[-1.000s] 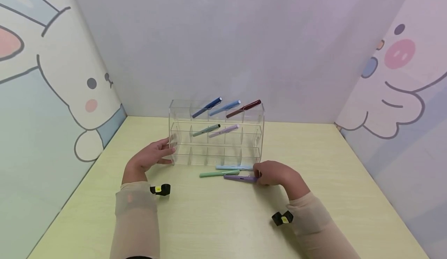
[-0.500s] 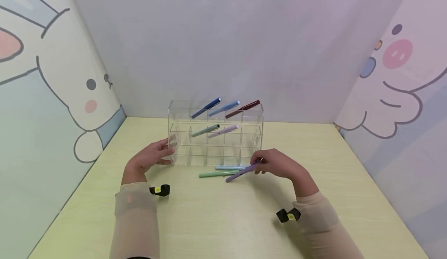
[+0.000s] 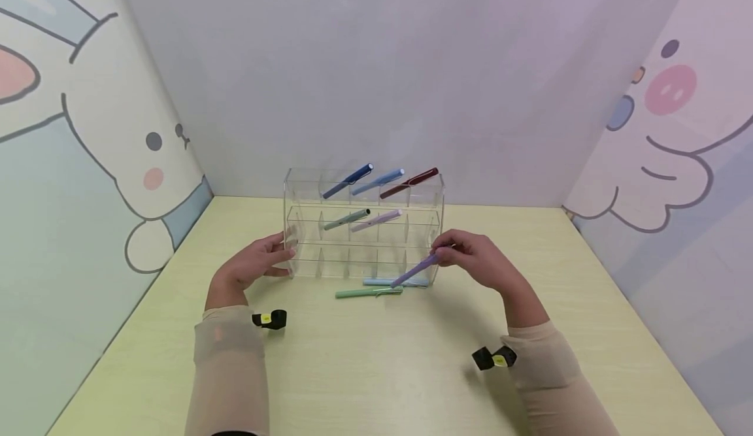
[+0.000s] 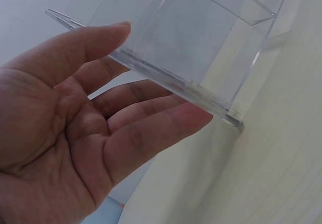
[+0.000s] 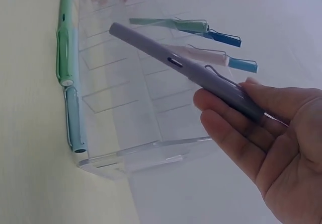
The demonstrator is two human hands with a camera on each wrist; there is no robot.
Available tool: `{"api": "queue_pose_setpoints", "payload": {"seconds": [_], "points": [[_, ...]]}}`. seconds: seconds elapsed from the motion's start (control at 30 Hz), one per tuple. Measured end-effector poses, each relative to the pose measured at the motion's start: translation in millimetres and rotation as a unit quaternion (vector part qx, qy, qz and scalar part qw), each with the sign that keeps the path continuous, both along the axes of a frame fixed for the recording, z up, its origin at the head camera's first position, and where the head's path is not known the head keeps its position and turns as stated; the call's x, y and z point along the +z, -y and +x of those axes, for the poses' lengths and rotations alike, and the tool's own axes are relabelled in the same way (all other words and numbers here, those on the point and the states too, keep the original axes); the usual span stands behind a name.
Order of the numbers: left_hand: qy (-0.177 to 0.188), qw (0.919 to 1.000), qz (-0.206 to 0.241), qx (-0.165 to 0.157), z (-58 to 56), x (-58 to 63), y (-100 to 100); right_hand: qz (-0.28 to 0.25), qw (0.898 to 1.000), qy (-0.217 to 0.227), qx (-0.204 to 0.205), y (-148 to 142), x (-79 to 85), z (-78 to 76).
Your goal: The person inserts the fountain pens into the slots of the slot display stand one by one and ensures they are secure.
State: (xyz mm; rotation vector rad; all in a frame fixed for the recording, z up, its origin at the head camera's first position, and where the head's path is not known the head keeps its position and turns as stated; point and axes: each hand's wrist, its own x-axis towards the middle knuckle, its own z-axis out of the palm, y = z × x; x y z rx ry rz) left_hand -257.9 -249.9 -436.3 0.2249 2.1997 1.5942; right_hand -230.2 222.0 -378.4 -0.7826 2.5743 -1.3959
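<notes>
A clear acrylic pen rack (image 3: 306, 267) with three tiers stands on the table. My left hand (image 3: 253, 263) holds its left side panel, thumb (image 4: 108, 39) on one face and fingers (image 4: 151, 133) on the other. At the rack's right front, my right hand (image 3: 476, 263) pinches a purple pen (image 5: 161, 55) near its clip end between thumb and fingers. The pen's free end slants down to the left, above the table. Below it, a green pen (image 3: 361, 293) and a light blue pen (image 3: 379, 282) lie along the rack's front.
Dark blue (image 3: 348, 181), blue (image 3: 379, 182) and dark red (image 3: 410, 183) pens lean in the top tier. The middle tier holds a grey-green pen (image 3: 347, 219) and a pale lilac pen (image 3: 376, 220). A grey wall (image 3: 376, 83) rises behind the table (image 3: 365, 370).
My right hand has lifted the purple pen off the table and carried it up and slightly right, tilting it. The left hand and the rack have stayed in place.
</notes>
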Motion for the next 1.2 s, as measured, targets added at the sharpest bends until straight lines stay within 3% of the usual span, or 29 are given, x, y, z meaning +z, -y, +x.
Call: {"api": "queue_pose_setpoints", "payload": {"seconds": [0.3,0.47,0.67,0.77,1.0,1.2], "points": [[0.000,1.0000,-0.005,0.003,-1.6,-1.7,2,-0.057,0.992,-0.072,-0.090,-14,15.2,2.0],[-0.003,1.0000,0.008,0.002,-3.2,-3.4,2,-0.100,0.976,-0.129,-0.141,-12,17.4,3.0],[-0.002,1.0000,0.003,0.000,-2.4,-2.5,1,-0.116,0.953,-0.191,-0.203,-3,9.1,-1.6],[-0.001,1.0000,0.001,0.001,-1.8,-1.6,2,-0.101,0.952,-0.205,-0.205,3,3.8,-4.5],[0.002,1.0000,0.002,0.008,-0.8,0.3,1,-0.053,0.961,-0.213,-0.169,13,-4.0,-7.7],[0.006,0.9999,0.007,0.009,-0.3,1.2,-1,-0.032,0.960,-0.219,-0.172,18,-6.8,-10.4]]}}
